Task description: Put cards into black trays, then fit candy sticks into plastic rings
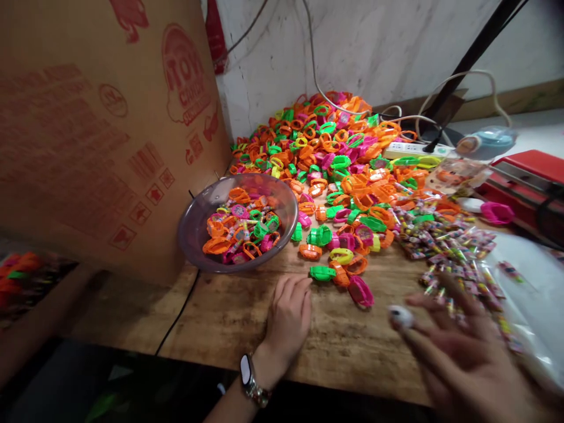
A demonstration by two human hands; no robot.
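Observation:
My left hand [288, 314], with a smartwatch and a bracelet at the wrist, rests on the wooden table with its fingers bent and pressed together. Whatever they may hold is hidden below. Just beyond its fingertips lies a green toy watch [322, 273], beside orange and pink ones. Blurred by motion, my right hand [471, 358] is over the right side, fingers apart, near a heap of small wrapped candies [458, 252]. At its thumb tip shows a small white piece [400, 317] with a dark spot; whether it is held or worn I cannot tell.
A translucent bowl [189, 247] of toy watches and candies stands beside a large cardboard box [132, 135]. A big pile of toy watches [326, 141] reaches the wall. At right are a power strip [416, 151] and a red device [535, 176]. Another person's arm [48, 317] is at left.

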